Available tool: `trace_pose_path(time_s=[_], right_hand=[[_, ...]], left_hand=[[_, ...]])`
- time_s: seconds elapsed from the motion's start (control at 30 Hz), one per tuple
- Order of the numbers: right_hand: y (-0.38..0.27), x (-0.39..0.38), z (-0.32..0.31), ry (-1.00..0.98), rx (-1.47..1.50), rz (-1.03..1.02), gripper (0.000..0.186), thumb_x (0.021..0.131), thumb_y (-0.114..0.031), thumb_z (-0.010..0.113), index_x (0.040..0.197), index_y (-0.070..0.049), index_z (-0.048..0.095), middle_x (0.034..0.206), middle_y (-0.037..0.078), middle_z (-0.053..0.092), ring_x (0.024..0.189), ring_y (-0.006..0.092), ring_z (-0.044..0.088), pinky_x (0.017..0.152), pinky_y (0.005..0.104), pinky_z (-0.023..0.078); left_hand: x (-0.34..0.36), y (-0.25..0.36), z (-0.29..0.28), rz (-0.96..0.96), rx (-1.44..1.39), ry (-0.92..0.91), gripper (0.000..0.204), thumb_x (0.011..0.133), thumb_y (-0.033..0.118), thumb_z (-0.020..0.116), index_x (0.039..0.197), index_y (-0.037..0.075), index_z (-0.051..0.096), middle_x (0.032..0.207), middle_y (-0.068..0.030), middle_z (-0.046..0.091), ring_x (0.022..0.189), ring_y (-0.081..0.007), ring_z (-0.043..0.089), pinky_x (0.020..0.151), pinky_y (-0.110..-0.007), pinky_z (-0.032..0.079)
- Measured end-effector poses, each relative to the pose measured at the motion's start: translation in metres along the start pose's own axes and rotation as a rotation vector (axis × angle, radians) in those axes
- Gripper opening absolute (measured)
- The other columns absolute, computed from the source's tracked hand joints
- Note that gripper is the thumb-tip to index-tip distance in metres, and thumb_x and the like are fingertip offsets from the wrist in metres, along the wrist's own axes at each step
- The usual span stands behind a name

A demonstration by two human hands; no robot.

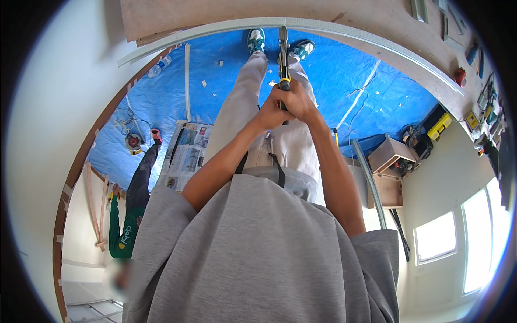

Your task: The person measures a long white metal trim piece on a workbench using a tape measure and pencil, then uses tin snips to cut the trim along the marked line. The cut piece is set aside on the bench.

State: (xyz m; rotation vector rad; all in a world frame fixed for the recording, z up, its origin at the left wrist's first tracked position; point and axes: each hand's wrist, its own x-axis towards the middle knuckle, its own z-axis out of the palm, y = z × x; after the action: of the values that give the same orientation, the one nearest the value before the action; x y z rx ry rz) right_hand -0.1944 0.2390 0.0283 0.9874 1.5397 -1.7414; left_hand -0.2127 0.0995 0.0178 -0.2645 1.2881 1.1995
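Note:
Both my hands are wrapped together round the handles of a pliers-like tool (283,56), with a long grey metal head and black-and-yellow grips. My left hand (273,112) lies lower on the grips; my right hand (299,100) overlaps it from the right. The fingers partly hide the handles. At its far end, the tool's head meets a long, thin metal profile (344,28) that crosses in front of me along the edge of a board-topped surface (215,11). Whether the jaws are closed on the profile cannot be made out.
Blue sheeting (221,70) covers the floor, with newspapers (189,148) and a plastic bottle (160,66) at left. A co-worker in a green top (127,231) is at far left. Right are a wooden box (390,156), a metal bar (369,180) and a yellow case (440,127).

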Motion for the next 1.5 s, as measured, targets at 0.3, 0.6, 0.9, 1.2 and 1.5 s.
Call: trace_pose_path(time_s=[0.3,0.6,0.9,1.2,1.5], right_hand=[[-0.008,0.003,0.013,0.187,0.002,0.087,0.025,0.084,-0.021,0.071,0.084,0.004,0.069,0.07,0.007,0.065,0.062,0.0157,0.06,0.057,0.0353,0.048],[-0.015,-0.006,0.012,0.107,0.122,0.14,0.021,0.082,-0.021,0.067,0.078,-0.001,0.061,0.068,0.007,0.059,0.058,0.0168,0.056,0.056,0.035,0.045],[-0.031,-0.042,-0.017,-0.098,0.312,0.139,0.024,0.085,-0.028,0.063,0.085,-0.004,0.062,0.077,0.004,0.058,0.074,0.0157,0.053,0.072,0.0307,0.042],[-0.043,-0.169,-0.059,0.14,-0.13,0.121,0.038,0.079,-0.026,0.07,0.103,0.001,0.061,0.088,0.006,0.059,0.083,0.0173,0.054,0.075,0.0339,0.044],[-0.058,-0.264,-0.153,0.58,-0.055,-0.07,0.037,0.076,-0.023,0.074,0.104,-0.002,0.06,0.086,0.007,0.058,0.081,0.0191,0.055,0.074,0.0342,0.045]], left_hand=[[0.001,0.021,-0.012,0.046,0.312,0.015,0.081,0.066,0.012,0.089,0.135,0.0,0.048,0.11,-0.0128,0.067,0.094,-0.0203,0.069,0.08,-0.036,0.056],[-0.013,0.175,-0.081,0.893,1.374,0.762,0.064,0.076,0.034,0.089,0.13,0.012,0.063,0.115,-0.0104,0.064,0.108,-0.033,0.062,0.09,-0.047,0.049],[0.037,0.206,-0.119,0.767,1.613,0.483,0.039,0.086,0.033,0.079,0.116,0.011,0.068,0.109,-0.0087,0.066,0.109,-0.0296,0.064,0.088,-0.047,0.048],[-0.011,0.23,-0.104,0.66,1.531,0.277,0.039,0.073,0.034,0.085,0.098,0.007,0.074,0.094,-0.016,0.071,0.093,-0.036,0.07,0.08,-0.048,0.055],[-0.112,0.248,-0.062,0.48,1.458,0.125,0.048,0.063,0.032,0.086,0.103,0.007,0.073,0.091,-0.0188,0.074,0.088,-0.039,0.072,0.081,-0.049,0.057]])
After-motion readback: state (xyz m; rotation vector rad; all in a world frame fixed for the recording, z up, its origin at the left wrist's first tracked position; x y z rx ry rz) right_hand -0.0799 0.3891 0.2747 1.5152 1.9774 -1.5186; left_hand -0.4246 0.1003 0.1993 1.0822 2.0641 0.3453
